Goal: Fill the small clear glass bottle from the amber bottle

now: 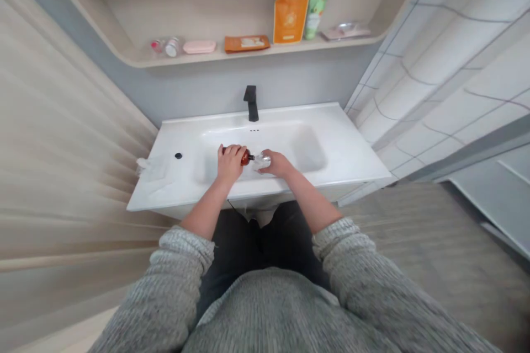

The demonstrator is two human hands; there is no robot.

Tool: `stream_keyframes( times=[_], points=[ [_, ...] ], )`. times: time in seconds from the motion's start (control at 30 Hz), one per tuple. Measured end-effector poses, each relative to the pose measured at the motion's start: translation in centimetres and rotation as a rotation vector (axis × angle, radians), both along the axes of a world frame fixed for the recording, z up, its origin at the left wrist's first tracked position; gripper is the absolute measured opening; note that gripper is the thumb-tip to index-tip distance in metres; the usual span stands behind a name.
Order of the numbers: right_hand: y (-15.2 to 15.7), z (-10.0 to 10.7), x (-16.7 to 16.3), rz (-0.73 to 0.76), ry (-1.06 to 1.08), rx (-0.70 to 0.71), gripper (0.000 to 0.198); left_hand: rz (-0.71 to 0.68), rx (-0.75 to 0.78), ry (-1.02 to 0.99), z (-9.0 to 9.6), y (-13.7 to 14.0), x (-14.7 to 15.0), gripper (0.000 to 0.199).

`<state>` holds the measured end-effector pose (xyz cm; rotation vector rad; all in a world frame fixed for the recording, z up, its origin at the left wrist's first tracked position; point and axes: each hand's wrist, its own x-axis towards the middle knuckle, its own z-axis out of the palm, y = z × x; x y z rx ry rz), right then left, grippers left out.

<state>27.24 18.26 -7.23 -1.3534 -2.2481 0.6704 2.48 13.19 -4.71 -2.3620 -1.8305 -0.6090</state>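
Over the white sink basin (308, 149), my left hand (231, 164) is wrapped round a reddish-brown bottle (245, 158) with a dark neck. The bottle lies tilted on its side, its neck pointing right. My right hand (276, 163) grips a small clear container (260, 162), held close to the bottle's neck. Whether the two touch, and whether anything passes between them, is too small to tell. Fingers cover much of both things.
A black faucet (251, 103) rises behind the basin. Above it, a wall shelf (144, 60) bears an orange pouch (291, 12), a green tube (318, 8), an orange packet (247, 43) and a pink case (200, 47). Clear plastic wrapping (154, 168) lies on the counter's left end.
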Motion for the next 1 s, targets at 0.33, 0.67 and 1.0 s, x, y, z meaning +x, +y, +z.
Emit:
stream_keyframes(
  times=[0.33,0.67,1.0],
  points=[
    [-0.08,0.1,-0.05,-0.008,-0.006,0.0,0.075,-0.001,0.008,0.011,0.1,-0.1,0.04,0.057],
    [-0.2,0.41,-0.05,-0.018,-0.019,-0.004,0.072,0.0,-0.012,0.009,0.2,-0.1,0.11,0.06],
    [-0.26,0.49,-0.1,-0.012,-0.023,-0.01,0.077,-0.013,0.02,0.01,-0.22,0.06,-0.05,0.057]
  ],
)
